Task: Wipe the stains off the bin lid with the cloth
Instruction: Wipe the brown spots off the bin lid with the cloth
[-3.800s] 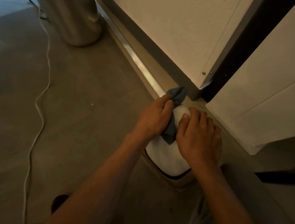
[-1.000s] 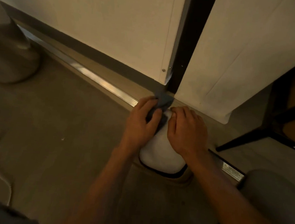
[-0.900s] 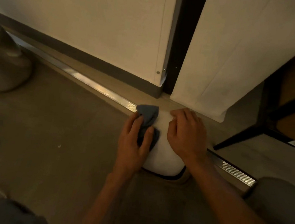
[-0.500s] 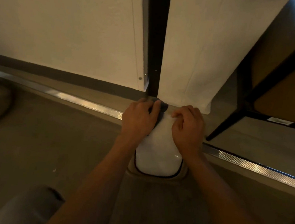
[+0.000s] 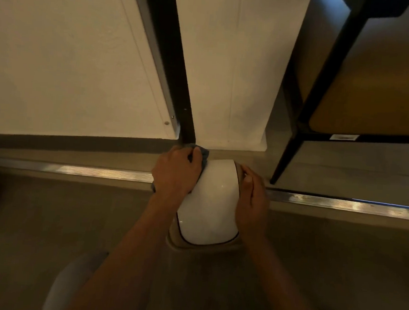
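Bin lid point(image 5: 210, 209): white, domed and glossy, on a beige bin on the floor, just in front of the dark door frame point(image 5: 177, 79).
Cloth point(image 5: 203, 156): blue-grey, bunched at the lid's far-left edge, mostly hidden under the fingers.
Left hand point(image 5: 176, 173): fingers curled around the cloth, pressing it against the lid's left side.
Right hand point(image 5: 252, 202): fingers bent over the lid's right rim, bracing the bin; it carries nothing.
Stains: none can be made out on the exposed lid in this dim light.
Step in hand: rubbing the far-left curve, as I judge it.
Doing it well: keep the right hand firm so the lid cannot swing; follow the dome with overlapping strokes, then refold to a clean face.
Risk: the far edge nearest the door frame is easily missed.
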A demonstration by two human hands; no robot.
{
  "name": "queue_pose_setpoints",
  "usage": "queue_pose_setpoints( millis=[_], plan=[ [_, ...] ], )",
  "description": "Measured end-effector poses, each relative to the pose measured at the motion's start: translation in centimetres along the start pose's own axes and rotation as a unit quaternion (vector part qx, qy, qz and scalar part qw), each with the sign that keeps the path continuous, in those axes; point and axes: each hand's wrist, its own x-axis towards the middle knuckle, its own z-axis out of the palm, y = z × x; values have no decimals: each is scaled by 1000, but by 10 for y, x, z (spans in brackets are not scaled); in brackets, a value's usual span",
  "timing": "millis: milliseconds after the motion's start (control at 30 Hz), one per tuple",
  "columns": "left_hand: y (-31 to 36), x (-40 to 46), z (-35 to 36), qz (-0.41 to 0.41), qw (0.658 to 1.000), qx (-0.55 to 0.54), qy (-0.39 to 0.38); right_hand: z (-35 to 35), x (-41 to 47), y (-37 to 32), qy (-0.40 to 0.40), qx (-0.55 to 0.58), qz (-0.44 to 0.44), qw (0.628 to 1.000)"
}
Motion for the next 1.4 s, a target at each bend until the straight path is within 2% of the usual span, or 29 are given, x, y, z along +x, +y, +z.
queue_pose_setpoints(
  millis=[167, 233, 300, 400, 500, 567, 633, 700, 767, 833, 900, 967, 1067, 1100, 1167, 1233, 1300, 1400],
  plan=[
    [41, -16, 15, 175, 984, 11, -6, 1, -2, 1, 4, -6, -6, 1000],
    [39, -34, 21, 248, 969, 7, -6, 1, -3, 2, 8, -1, -9, 1000],
    [20, -47, 15, 284, 959, 9, -6, 0, -3, 3, 17, -5, 1, 1000],
    [-8, -40, -5, 254, 967, 14, 20, 0, -4, 5, 33, -21, 10, 999],
    [-4, -1, -13, 99, 993, 27, -57, 1, -4, 6, 28, -39, 27, 998],
    [17, 18, -3, 43, 991, 50, -113, 2, -5, 5, 35, -43, 28, 998],
    [44, 19, 12, 81, 986, 84, -117, 4, -4, 6, 44, -51, 24, 997],
    [62, 2, 22, 166, 978, 88, -86, 5, -3, 8, 52, -64, 14, 997],
    [57, -22, 22, 236, 968, 58, -66, 5, -1, 12, 57, -73, 2, 996],
    [31, -44, 13, 271, 961, 39, -42, 4, -1, 16, 63, -83, -7, 995],
    [0, -55, -3, 258, 965, 46, -12, 3, -3, 16, 65, -94, -12, 993],
    [-22, -44, -15, 202, 979, 40, 10, 3, -3, 14, 60, -97, -3, 993],
    [-9, -8, -15, 73, 996, 24, -34, 3, -3, 15, 58, -94, 16, 994],
    [2, 1, -8, 58, 997, 35, -44, 3, -3, 15, 60, -94, 16, 994],
    [29, 7, 6, 98, 991, 71, -52, 3, -2, 16, 63, -96, 9, 993],
    [49, -9, 16, 183, 978, 89, -52, 2, -2, 16, 63, -90, 1, 994],
    [44, -31, 20, 257, 963, 64, -48, 3, -2, 16, 64, -87, -10, 994],
    [9, -49, 7, 285, 958, 32, -21, 4, -4, 16, 74, -93, -14, 993]
  ],
)
